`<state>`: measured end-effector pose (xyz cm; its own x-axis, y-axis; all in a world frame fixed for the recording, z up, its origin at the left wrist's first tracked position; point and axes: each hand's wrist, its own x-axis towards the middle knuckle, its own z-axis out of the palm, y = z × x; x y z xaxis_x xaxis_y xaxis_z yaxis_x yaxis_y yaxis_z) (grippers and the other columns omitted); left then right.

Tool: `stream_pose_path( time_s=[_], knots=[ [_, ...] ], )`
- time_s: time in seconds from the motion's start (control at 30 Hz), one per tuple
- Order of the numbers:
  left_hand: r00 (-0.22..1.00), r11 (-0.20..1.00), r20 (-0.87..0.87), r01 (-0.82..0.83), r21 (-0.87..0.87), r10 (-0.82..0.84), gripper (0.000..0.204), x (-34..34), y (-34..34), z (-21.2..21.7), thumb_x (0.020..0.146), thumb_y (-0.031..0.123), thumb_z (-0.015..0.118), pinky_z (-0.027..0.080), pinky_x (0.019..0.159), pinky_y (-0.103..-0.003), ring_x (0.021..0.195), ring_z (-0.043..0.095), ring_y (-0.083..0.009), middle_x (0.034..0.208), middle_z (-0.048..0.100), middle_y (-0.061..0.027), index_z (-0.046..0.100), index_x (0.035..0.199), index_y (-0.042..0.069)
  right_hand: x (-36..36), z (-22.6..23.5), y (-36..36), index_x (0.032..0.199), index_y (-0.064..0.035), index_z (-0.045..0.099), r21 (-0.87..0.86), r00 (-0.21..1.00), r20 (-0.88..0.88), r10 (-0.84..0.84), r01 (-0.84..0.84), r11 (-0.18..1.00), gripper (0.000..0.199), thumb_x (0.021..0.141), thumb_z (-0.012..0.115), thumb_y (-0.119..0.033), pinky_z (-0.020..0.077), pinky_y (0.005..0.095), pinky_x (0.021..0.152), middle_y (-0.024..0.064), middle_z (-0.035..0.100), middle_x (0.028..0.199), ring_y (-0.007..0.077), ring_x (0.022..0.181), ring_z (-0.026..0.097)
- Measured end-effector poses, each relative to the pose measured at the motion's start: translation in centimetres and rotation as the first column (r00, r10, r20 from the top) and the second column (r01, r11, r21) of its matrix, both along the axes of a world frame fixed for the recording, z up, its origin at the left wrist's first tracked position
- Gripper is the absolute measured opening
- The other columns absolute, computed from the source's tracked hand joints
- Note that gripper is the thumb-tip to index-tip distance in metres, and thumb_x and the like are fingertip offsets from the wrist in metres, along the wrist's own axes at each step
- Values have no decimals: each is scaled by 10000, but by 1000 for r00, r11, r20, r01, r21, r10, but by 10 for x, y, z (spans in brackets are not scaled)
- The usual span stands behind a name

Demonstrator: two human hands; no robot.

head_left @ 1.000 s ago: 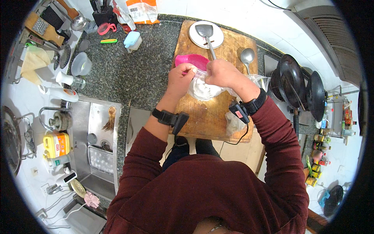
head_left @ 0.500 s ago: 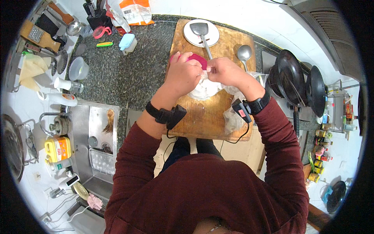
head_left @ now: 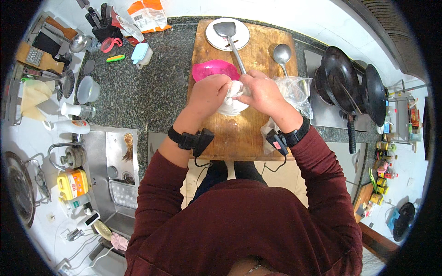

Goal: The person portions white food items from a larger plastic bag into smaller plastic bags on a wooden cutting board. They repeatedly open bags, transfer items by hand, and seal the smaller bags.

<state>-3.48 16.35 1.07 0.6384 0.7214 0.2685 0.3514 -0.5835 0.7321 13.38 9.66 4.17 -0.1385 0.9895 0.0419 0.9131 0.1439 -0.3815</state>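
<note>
Both hands meet over the wooden cutting board [head_left: 239,133] on a white lump inside a thin plastic bag [head_left: 232,103]. My left hand [head_left: 209,94] grips its left side and my right hand [head_left: 260,92] grips its right side. A pink bowl [head_left: 214,69] lies just beyond the hands on the board. Behind it a white plate [head_left: 221,39] carries a metal spatula [head_left: 232,41]. A metal ladle [head_left: 282,55] rests on the board's right part. A crumpled clear plastic bag [head_left: 294,94] lies under my right wrist.
Two black woks [head_left: 354,87] sit on the stove at the right. A dark granite counter [head_left: 138,96] holds a clear bowl [head_left: 87,89], a small blue-lidded box [head_left: 140,54] and an orange packet [head_left: 147,14]. A steel sink [head_left: 115,175] lies at the lower left, with bottles beside it.
Both hands have shifted slightly and closed tighter on the white lump in the bag. The pink bowl, partly covered by my left hand before, now shows fully beyond the hands.
</note>
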Motion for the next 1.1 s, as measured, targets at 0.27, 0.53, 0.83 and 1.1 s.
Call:
stream_pose_path(
  time_s=[0.27, 0.53, 0.83, 1.1],
  knots=[
    [1000, 979, -9, -20, -205, 18, 136, -8, 8, -3, 823, 131, 574, 475, 635, -289, 695, 616, -180, 787, 642, -94, 613, 907, 33, -3, 3, -6, 945, -64, 570, 306, 987, -47, 152, -131, 943, 296, 690, 669, -179, 452, 398, 789, 127, 532, 999, 321, 936, 522],
    [999, 984, 33, -15, -179, 22, 155, -9, 10, -7, 837, 155, 575, 470, 621, -273, 671, 607, -153, 766, 640, -103, 617, 916, 29, 0, 2, -8, 895, -64, 606, 315, 980, 105, 169, -194, 929, 227, 695, 629, -170, 426, 388, 842, 114, 536, 1033, 301, 990, 502],
    [999, 994, 11, -48, -94, 50, 153, -6, 5, -3, 837, 162, 562, 470, 630, -312, 700, 614, -240, 787, 623, -138, 602, 901, 29, -9, -6, -13, 897, -38, 620, 208, 976, 205, 67, -110, 972, 233, 718, 645, -184, 437, 380, 827, 124, 556, 1075, 290, 977, 511],
    [998, 995, -22, -52, 88, 54, 120, -6, 6, -4, 808, 139, 551, 463, 700, -386, 815, 580, -321, 850, 609, -134, 596, 869, 46, -13, -7, 2, 868, -39, 609, 198, 997, 39, 71, -77, 977, 218, 735, 647, -208, 448, 387, 796, 131, 579, 1011, 313, 919, 541]
  ],
)
